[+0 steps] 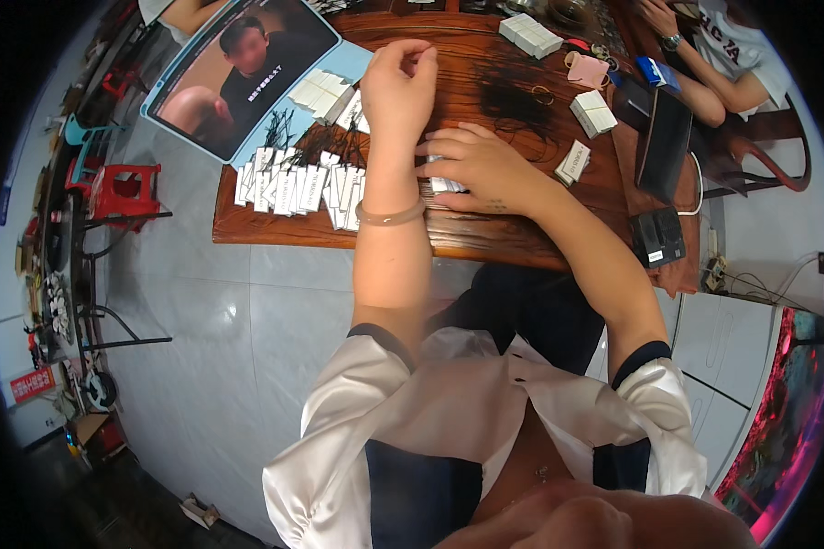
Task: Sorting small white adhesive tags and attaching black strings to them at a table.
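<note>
My left hand (398, 87) is raised over the dark wooden table, its fingers curled together in a pinch. Whatever sits between those fingertips is too small to make out. A tan bangle (390, 215) circles that forearm. Close by on the right, my right hand (483, 169) curves around a small stack of white hang tags (447, 185) at the table's near side, partly hidden under the fingers. Left of my left forearm lie rows of white tags with black strings (288, 188). Behind them, more bundled white tags (321, 95) rest by a tablet.
A tablet (238, 69) in a light blue case plays a video at the far left. Black strings (513, 91), a tag stack (593, 113) and a black box (657, 238) lie rightward. Another person's arm (719, 73) rests at the far right. Red stools (126, 190) stand left.
</note>
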`<action>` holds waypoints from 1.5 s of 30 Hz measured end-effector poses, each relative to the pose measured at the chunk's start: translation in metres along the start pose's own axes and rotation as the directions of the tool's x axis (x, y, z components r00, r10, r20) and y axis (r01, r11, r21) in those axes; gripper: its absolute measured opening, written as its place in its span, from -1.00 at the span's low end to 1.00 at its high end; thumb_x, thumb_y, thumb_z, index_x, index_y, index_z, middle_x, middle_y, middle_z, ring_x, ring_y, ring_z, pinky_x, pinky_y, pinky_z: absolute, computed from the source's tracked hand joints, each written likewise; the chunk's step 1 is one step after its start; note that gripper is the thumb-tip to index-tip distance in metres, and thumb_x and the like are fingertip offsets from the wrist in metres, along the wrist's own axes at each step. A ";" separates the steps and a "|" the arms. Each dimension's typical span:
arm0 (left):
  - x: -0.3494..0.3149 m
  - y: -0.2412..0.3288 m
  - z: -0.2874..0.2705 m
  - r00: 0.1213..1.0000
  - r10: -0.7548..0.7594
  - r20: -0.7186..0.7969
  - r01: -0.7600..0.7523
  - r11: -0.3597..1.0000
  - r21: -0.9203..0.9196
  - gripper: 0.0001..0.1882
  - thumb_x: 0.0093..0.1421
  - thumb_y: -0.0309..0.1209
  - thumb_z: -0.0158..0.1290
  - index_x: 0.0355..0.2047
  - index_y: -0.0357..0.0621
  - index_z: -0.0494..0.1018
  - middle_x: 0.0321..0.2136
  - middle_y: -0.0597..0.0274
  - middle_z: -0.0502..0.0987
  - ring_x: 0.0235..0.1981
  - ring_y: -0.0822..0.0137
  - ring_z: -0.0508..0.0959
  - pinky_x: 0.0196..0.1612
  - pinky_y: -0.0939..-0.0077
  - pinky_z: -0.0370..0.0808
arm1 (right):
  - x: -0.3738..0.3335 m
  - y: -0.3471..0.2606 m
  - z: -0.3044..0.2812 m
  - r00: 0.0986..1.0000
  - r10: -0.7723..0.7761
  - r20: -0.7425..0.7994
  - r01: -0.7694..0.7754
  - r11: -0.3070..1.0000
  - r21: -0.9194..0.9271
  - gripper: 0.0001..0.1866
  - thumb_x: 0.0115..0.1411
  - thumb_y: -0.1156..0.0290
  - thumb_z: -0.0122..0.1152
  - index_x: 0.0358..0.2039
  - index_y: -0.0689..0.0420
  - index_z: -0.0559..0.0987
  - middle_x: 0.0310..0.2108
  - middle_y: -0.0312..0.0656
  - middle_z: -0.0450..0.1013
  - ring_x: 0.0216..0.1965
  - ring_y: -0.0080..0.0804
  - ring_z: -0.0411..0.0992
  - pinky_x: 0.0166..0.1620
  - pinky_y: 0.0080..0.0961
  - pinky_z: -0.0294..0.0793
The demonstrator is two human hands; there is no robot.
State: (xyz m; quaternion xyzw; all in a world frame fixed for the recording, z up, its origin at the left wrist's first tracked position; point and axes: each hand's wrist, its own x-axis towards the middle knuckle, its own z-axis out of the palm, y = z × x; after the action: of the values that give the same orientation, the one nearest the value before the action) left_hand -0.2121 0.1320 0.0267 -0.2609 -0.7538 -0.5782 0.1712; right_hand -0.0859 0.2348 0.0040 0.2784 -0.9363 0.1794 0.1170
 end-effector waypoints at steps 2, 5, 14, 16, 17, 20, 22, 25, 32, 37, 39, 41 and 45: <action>-0.002 0.004 0.001 1.000 -0.005 0.006 0.005 1.000 -0.016 -0.81 0.11 -0.36 0.15 -0.32 -0.22 0.55 -0.37 0.14 0.60 -0.31 0.30 0.58 -0.18 0.45 0.47 | -0.007 0.004 -0.005 0.998 0.039 0.041 -0.039 0.999 0.008 -0.61 0.02 0.18 0.27 -0.11 -0.02 0.56 0.06 -0.24 0.37 0.17 -0.28 0.24 0.24 -0.06 0.10; -0.003 0.005 0.002 1.000 0.017 0.019 -0.017 1.000 -0.015 -0.80 0.12 -0.36 0.15 -0.31 -0.23 0.54 -0.38 0.15 0.60 -0.33 0.30 0.57 -0.19 0.47 0.47 | -0.019 0.016 -0.015 0.995 0.094 0.032 -0.093 0.996 -0.012 -0.61 0.04 0.16 0.26 -0.10 -0.02 0.56 0.06 -0.20 0.37 0.15 -0.27 0.26 0.23 -0.07 0.12; -0.004 -0.004 0.014 0.993 0.120 0.018 -0.119 0.993 -0.021 -0.85 0.05 -0.40 0.18 -0.40 -0.21 0.56 -0.48 0.17 0.55 -0.48 0.33 0.55 -0.34 0.48 0.48 | -0.028 0.035 -0.034 0.984 0.142 -0.105 -0.149 0.987 -0.059 -0.26 -0.19 0.08 0.43 0.04 0.02 0.44 0.11 -0.14 0.33 0.13 -0.16 0.27 0.18 -0.21 0.16; -0.004 -0.004 0.015 0.995 0.098 0.028 -0.096 0.994 -0.050 -0.85 0.06 -0.40 0.18 -0.39 -0.22 0.56 -0.48 0.17 0.55 -0.48 0.34 0.55 -0.34 0.48 0.48 | -0.031 0.036 -0.042 0.980 0.180 -0.089 -0.186 0.980 -0.075 -0.22 -0.26 0.08 0.46 0.04 0.02 0.44 0.10 -0.16 0.36 0.13 -0.22 0.29 0.18 -0.23 0.13; -0.004 -0.004 0.015 0.996 0.080 0.036 -0.077 0.994 -0.077 -0.85 0.06 -0.41 0.17 -0.39 -0.22 0.56 -0.47 0.16 0.56 -0.48 0.35 0.55 -0.33 0.49 0.48 | -0.032 0.036 -0.045 0.972 0.232 -0.028 -0.233 0.969 -0.078 -0.20 -0.28 0.07 0.46 0.04 0.01 0.44 0.08 -0.17 0.37 0.12 -0.24 0.30 0.18 -0.24 0.13; -0.005 -0.002 0.017 0.997 0.059 0.054 -0.054 0.994 -0.094 -0.85 0.06 -0.41 0.17 -0.39 -0.24 0.56 -0.46 0.16 0.56 -0.48 0.36 0.55 -0.33 0.50 0.48 | -0.033 0.035 -0.044 0.961 0.276 0.026 -0.273 0.958 -0.094 -0.18 -0.31 0.08 0.47 0.05 0.01 0.44 0.05 -0.19 0.41 0.10 -0.25 0.32 0.16 -0.25 0.15; -0.006 -0.001 0.017 0.997 0.048 0.063 -0.041 0.993 -0.110 -0.85 0.06 -0.41 0.17 -0.39 -0.24 0.56 -0.46 0.16 0.57 -0.48 0.36 0.54 -0.33 0.50 0.48 | -0.034 0.033 -0.044 0.963 0.268 0.020 -0.264 0.959 -0.102 -0.17 -0.32 0.09 0.48 0.06 0.00 0.44 0.02 -0.20 0.43 0.10 -0.26 0.33 0.16 -0.26 0.15; -0.007 -0.002 0.016 0.997 0.027 0.068 -0.018 0.992 -0.127 -0.84 0.06 -0.41 0.17 -0.38 -0.24 0.57 -0.45 0.16 0.57 -0.48 0.36 0.54 -0.33 0.51 0.48 | -0.036 0.028 -0.049 0.973 0.224 -0.061 -0.227 0.973 -0.039 -0.17 -0.34 0.13 0.50 0.05 0.00 0.45 -0.01 -0.22 0.46 0.08 -0.26 0.34 0.15 -0.27 0.17; -0.006 -0.003 0.021 0.994 0.013 0.105 -0.001 0.994 -0.112 -0.83 0.07 -0.37 0.17 -0.39 -0.22 0.58 -0.48 0.17 0.57 -0.49 0.37 0.53 -0.34 0.50 0.48 | -0.040 0.034 -0.052 0.954 0.300 -0.001 -0.299 0.952 -0.062 -0.20 -0.36 0.21 0.53 0.02 -0.01 0.47 -0.06 -0.22 0.49 0.02 -0.24 0.38 0.12 -0.28 0.19; -0.006 -0.005 0.021 0.986 -0.080 0.146 0.114 0.964 -0.241 -0.82 0.10 -0.39 0.16 -0.36 -0.26 0.56 -0.50 0.20 0.57 -0.50 0.43 0.55 -0.37 0.54 0.49 | -0.036 0.033 -0.058 0.968 0.248 -0.034 -0.250 0.965 -0.082 -0.27 -0.29 0.23 0.50 0.00 0.01 0.48 -0.10 -0.20 0.50 -0.04 -0.20 0.41 0.09 -0.29 0.25; -0.007 0.000 0.019 0.938 -0.217 0.271 0.310 0.874 -0.373 -0.75 0.17 -0.34 0.12 -0.27 -0.30 0.50 -0.42 0.15 0.57 -0.46 0.40 0.57 -0.37 0.57 0.52 | -0.036 0.032 -0.065 0.949 0.288 -0.126 -0.280 0.957 0.076 -0.31 -0.23 0.24 0.48 0.00 0.04 0.48 -0.11 -0.16 0.49 -0.05 -0.17 0.42 0.03 -0.31 0.34; -0.009 0.014 0.019 0.853 -0.284 0.438 0.484 0.747 -0.457 -0.68 0.23 -0.26 0.08 -0.20 -0.32 0.44 -0.32 0.08 0.56 -0.40 0.36 0.58 -0.33 0.56 0.54 | -0.037 0.036 -0.068 0.899 0.308 -0.313 -0.289 0.952 0.106 -0.27 -0.20 0.24 0.46 0.06 0.03 0.44 -0.13 -0.10 0.48 -0.08 -0.14 0.43 -0.02 -0.33 0.40; -0.020 0.028 0.022 0.673 -0.204 0.711 0.600 0.712 -0.364 -0.65 0.23 -0.29 0.07 -0.13 -0.36 0.43 -0.27 0.09 0.55 -0.36 0.31 0.59 -0.28 0.55 0.55 | -0.032 0.031 -0.073 0.826 0.247 -0.506 -0.331 0.940 -0.082 -0.23 -0.22 0.21 0.48 0.09 -0.02 0.42 -0.18 -0.18 0.48 -0.16 -0.21 0.44 -0.11 -0.34 0.37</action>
State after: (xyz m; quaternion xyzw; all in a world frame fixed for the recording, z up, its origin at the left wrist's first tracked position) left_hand -0.1785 0.1543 0.0314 -0.2925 -0.5957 -0.6790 -0.3139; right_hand -0.0690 0.3038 0.0515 0.0679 -0.9190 0.1808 0.3438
